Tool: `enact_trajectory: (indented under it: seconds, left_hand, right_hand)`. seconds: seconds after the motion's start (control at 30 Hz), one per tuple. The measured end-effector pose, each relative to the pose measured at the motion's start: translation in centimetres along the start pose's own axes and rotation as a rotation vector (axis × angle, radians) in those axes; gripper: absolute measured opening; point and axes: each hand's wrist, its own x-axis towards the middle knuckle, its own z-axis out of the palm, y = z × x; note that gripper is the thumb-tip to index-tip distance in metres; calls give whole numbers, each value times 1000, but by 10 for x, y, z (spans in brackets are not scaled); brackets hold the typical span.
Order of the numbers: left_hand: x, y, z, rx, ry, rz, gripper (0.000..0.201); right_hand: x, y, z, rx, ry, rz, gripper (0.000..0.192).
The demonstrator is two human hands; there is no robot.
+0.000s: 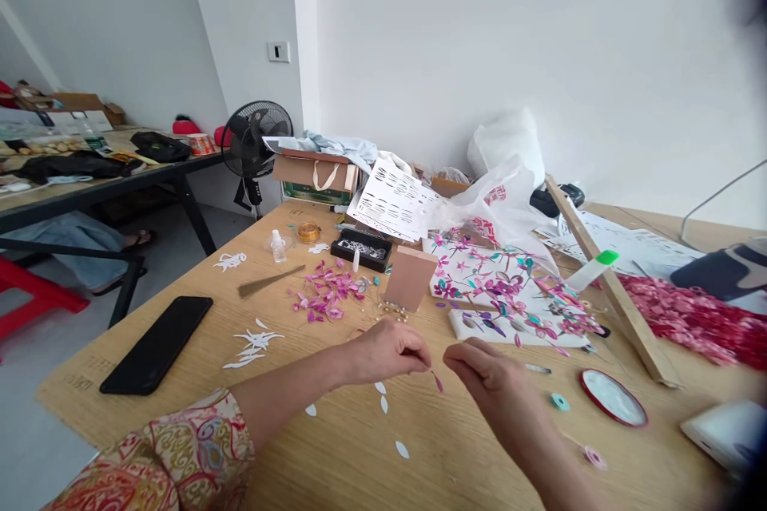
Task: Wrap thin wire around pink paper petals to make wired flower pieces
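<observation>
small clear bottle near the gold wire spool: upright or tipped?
Upright. The small clear bottle stands on its base on the wooden table, cap up, beside the gold wire spool.

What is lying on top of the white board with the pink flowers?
On the white board, pink, purple and teal petal flowers lie in branches. A crumpled plastic bag covers its far edge, so what lies under that is hidden.
</observation>
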Motion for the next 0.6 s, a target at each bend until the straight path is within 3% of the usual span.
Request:
enact_trajectory:
  seconds: [0.07, 0.17, 0.33, 0.47, 0.6]
  left_hand:
    - [-3, 5, -5, -285, -82, -135, 7]
    - [-7, 8, -7, -663, -100, -270, 10]
    - [-7, 6, -1, -900, 122, -292, 18]
    - [-1, 1, 4, -682, 284, -263, 15]
    - [0, -2, 3, -125, 315, -123, 9]
  right_hand:
    - [2, 6, -7, 77, -57, -15, 23]
    - [3, 16, 0, 277, -66, 18, 23]
    - [-3, 22, 36, 540, 68, 123, 25]
    - [-11, 6, 50, 325, 133, 70, 23]
    - [-17, -11, 34, 30, 93, -13, 28]
